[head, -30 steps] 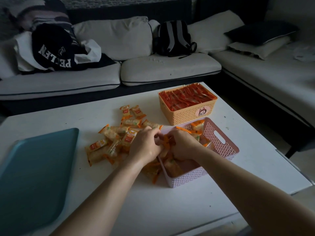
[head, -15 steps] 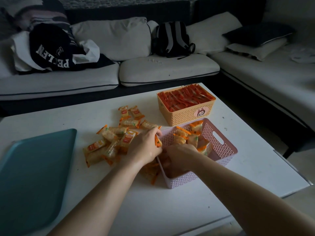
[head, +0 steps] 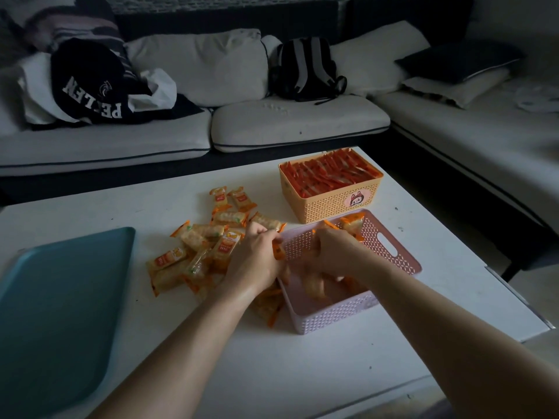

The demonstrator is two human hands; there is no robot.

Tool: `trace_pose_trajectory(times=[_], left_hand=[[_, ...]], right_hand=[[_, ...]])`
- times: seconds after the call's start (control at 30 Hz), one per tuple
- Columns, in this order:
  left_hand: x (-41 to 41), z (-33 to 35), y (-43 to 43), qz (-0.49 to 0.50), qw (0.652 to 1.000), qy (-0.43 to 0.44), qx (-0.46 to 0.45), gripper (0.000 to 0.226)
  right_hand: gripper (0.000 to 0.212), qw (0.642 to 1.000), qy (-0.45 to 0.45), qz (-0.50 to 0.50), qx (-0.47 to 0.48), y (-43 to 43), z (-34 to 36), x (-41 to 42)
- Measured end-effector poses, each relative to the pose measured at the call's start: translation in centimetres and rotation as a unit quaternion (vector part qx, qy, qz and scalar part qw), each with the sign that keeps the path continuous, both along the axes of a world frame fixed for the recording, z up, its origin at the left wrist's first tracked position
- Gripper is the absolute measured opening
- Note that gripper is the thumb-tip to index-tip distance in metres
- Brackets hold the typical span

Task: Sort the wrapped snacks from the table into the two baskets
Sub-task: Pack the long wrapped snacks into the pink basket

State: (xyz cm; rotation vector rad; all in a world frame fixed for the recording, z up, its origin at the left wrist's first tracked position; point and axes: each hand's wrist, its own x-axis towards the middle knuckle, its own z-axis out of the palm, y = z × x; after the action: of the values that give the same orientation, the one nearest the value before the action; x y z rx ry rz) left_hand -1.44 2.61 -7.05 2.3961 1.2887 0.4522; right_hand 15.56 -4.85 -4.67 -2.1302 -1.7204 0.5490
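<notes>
On the white desk [head: 302,373] a pile of wrapped snacks [head: 193,255] lies loose around the middle, in pale wrappers with orange ends; the orange basket [head: 332,207] stands near the far edge, toward the right, packed with red-wrapped sticks [head: 329,173]; the pink basket [head: 332,316] sits just in front of it, closer to the right edge, with a few pale snacks against its far wall and some blurred ones on its floor.

The left hand [head: 257,261] rests at the right side of the pile, up against the pink basket's left wall; its fingers are curled round one orange-ended snack [head: 279,251] held right at that wall's rim. The right hand [head: 335,252] is lowered inside the pink basket with its fingers bent downward; motion blur hides what lies under it, so I cannot tell whether it has hold of anything.

A teal tray [head: 54,297] lies at the desk's left edge, well apart from the pile; beyond the far edge a pale sofa [head: 296,122] carries a dark backpack [head: 305,68] and a dark garment with white letters [head: 90,86].
</notes>
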Motion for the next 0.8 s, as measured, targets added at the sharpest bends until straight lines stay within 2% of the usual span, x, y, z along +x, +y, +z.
trace_pose_trajectory(times=[0.07, 0.13, 0.3, 0.37, 0.43, 0.53, 0.57, 0.67, 0.8], left_hand=[[0.1, 0.2, 0.0, -0.003, 1.000, 0.011, -0.006, 0.047], [0.1, 0.3, -0.1, -0.001, 1.000, 0.019, -0.009, 0.047], [0.2, -0.4, -0.3, -0.018, 0.997, 0.022, 0.076, 0.061], [0.4, -0.6, -0.4, -0.032, 0.997, 0.020, 0.070, 0.064], [0.6, -0.6, -0.3, -0.037, 0.996, 0.027, 0.076, 0.059], [0.8, -0.3, 0.2, -0.021, 0.993, 0.066, 0.094, 0.038], [0.9, -0.2, 0.3, -0.014, 0.993, 0.075, 0.088, 0.033], [1.0, -0.4, 0.6, -0.006, 0.995, 0.071, 0.074, 0.028], [0.9, -0.5, 0.7, -0.008, 0.997, 0.054, 0.054, 0.031]], right_hand=[[0.018, 0.996, -0.001, -0.085, 0.033, 0.2, 0.1, 0.0], [0.027, 0.990, 0.008, -0.129, 0.057, 0.6, -0.5, -0.7], [0.027, 0.983, 0.105, -0.146, 0.040, 1.5, -1.2, -2.8], [0.012, 0.979, 0.149, -0.138, 0.006, 1.8, -1.2, -2.9], [0.018, 0.973, 0.187, -0.137, -0.020, 1.8, -0.9, -2.6], [0.026, 0.930, 0.319, -0.183, -0.013, 1.5, -0.1, -1.1], [0.025, 0.933, 0.302, -0.193, 0.022, 1.4, -0.1, -0.2], [0.017, 0.979, 0.077, -0.161, 0.099, 0.7, 0.0, 2.0], [0.017, 0.995, -0.062, -0.078, 0.028, 0.4, -0.8, 1.4]])
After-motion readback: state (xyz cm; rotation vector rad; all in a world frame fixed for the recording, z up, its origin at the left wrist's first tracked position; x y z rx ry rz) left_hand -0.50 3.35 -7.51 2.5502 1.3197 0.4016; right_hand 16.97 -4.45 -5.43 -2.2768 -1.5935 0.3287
